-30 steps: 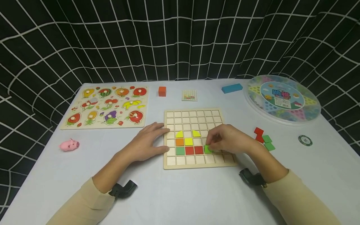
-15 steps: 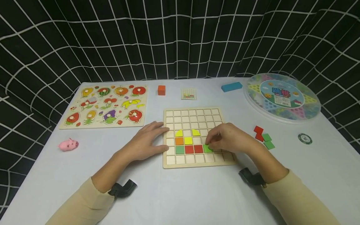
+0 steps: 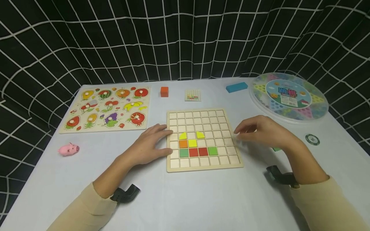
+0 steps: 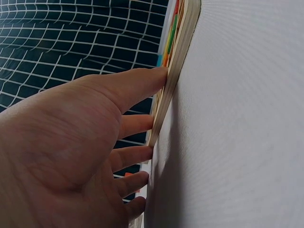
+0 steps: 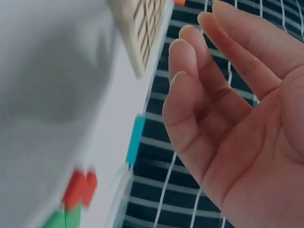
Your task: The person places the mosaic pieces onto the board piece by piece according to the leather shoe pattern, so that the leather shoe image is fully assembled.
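Note:
A wooden grid board (image 3: 202, 118) lies at the table's middle, with yellow, orange, red and green tiles in its lower rows; a green tile (image 3: 212, 150) ends the coloured row. My left hand (image 3: 153, 141) rests flat on the table, its fingers against the board's left edge (image 4: 178, 61). My right hand (image 3: 260, 130) hovers beyond the board's right edge, relaxed and empty, its fingers (image 5: 190, 61) loosely bent. Loose red tiles (image 5: 80, 187) and green tiles (image 5: 61, 219) lie on the table below it; only a green sliver (image 3: 277, 149) peeks out in the head view.
A fruit peg puzzle (image 3: 107, 109) lies at the far left with a pink pig toy (image 3: 68, 149) in front. An orange cube (image 3: 164, 91), a small pattern card (image 3: 192, 95), a blue block (image 3: 237, 87), a round plastic game case (image 3: 289, 96) and a green chip (image 3: 312, 139) sit around.
My right hand set the green tile into the board's coloured row, let go, and lifted away to the right. The left hand stayed on the board's left edge.

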A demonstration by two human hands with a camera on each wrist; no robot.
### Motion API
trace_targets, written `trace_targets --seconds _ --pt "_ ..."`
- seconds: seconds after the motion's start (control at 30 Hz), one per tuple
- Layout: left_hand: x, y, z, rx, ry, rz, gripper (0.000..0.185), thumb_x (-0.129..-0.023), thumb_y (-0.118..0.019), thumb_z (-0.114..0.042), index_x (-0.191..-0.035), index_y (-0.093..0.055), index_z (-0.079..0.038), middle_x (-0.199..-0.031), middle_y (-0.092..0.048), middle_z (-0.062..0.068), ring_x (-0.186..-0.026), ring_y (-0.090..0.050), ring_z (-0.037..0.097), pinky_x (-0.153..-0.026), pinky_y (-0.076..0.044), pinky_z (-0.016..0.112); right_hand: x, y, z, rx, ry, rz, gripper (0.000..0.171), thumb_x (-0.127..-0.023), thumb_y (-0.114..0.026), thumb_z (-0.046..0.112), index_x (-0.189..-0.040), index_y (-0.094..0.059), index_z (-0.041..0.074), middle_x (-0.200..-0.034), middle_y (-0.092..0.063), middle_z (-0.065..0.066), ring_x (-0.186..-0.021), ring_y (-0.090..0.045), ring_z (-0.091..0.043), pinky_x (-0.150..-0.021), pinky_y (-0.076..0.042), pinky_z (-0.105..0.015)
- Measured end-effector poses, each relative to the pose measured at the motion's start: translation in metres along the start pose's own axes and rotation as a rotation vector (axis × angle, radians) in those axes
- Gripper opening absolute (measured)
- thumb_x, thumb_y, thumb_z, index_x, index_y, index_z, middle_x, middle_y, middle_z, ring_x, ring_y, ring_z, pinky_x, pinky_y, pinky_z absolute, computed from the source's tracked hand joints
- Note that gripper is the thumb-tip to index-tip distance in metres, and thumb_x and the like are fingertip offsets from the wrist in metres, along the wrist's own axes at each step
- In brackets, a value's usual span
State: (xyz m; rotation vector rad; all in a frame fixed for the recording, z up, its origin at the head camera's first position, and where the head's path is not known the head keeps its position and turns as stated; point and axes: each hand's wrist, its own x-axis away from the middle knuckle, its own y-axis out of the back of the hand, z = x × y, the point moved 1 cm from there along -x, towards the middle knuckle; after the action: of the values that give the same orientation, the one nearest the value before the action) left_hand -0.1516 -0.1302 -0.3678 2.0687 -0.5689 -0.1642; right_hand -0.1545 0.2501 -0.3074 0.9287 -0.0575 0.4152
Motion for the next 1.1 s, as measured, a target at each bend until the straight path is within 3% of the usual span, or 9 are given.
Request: trace_targets --seconds 0.2,0.37,0.57,0.9,1.1 --pt "0.001 0.0 0.0 -0.001 0.006 0.001 0.068 -0.09 -0.077 -0.039 -0.151 -0.054 -0.02 -0.166 -0.036 0.008 -0.158 -0.024 0.036 -0.124 -0.025 0.064 0.015 0.022 -0.026 0.026 -0.08 0.0 0.024 -0.095 -0.074 0.023 -0.116 -0.076 0.012 -0.096 -0.073 -0.004 -0.076 -0.061 -0.018 -0.064 -0.052 -0.029" --pt "0.001 0.0 0.001 0.0 0.002 0.003 0.069 -0.09 -0.077 -0.04 -0.151 -0.054 -0.02 -0.166 -0.037 0.008 -0.158 -0.023 0.036 -0.124 -0.025 0.063 0.022 0.031 -0.045 0.073 -0.134 0.013 0.028 -0.095 -0.075 0.029 -0.117 -0.076 0.012 -0.103 -0.075 -0.001 -0.088 -0.065 -0.016 -0.071 -0.054 -0.028" --pt "0.0 0.0 0.002 0.001 -0.014 0.0 0.067 -0.091 -0.076 -0.038 -0.151 -0.054 -0.019 -0.166 -0.037 0.009 -0.158 -0.024 0.037 -0.124 -0.025 0.064 0.031 0.037 -0.067 0.125 -0.178 0.041 0.026 -0.094 -0.075 0.028 -0.115 -0.077 0.012 -0.108 -0.074 -0.002 -0.099 -0.06 -0.023 -0.073 -0.052 -0.031" --pt "0.0 0.002 0.0 0.005 -0.013 0.003 0.068 -0.091 -0.076 -0.038 -0.151 -0.054 -0.019 -0.166 -0.037 0.009 -0.158 -0.024 0.037 -0.124 -0.025 0.063 0.042 0.04 -0.095 0.15 -0.25 0.1 0.035 -0.092 -0.077 0.027 -0.121 -0.073 0.008 -0.116 -0.073 -0.008 -0.106 -0.059 -0.029 -0.073 -0.049 -0.029" --pt "0.0 0.001 0.0 0.007 -0.008 0.001 0.068 -0.09 -0.077 -0.039 -0.151 -0.054 -0.019 -0.166 -0.037 0.009 -0.158 -0.024 0.036 -0.124 -0.025 0.063 0.041 0.037 -0.099 0.158 -0.239 0.113 0.034 -0.087 -0.082 0.024 -0.117 -0.074 0.012 -0.113 -0.07 -0.009 -0.106 -0.06 -0.031 -0.079 -0.054 -0.039"
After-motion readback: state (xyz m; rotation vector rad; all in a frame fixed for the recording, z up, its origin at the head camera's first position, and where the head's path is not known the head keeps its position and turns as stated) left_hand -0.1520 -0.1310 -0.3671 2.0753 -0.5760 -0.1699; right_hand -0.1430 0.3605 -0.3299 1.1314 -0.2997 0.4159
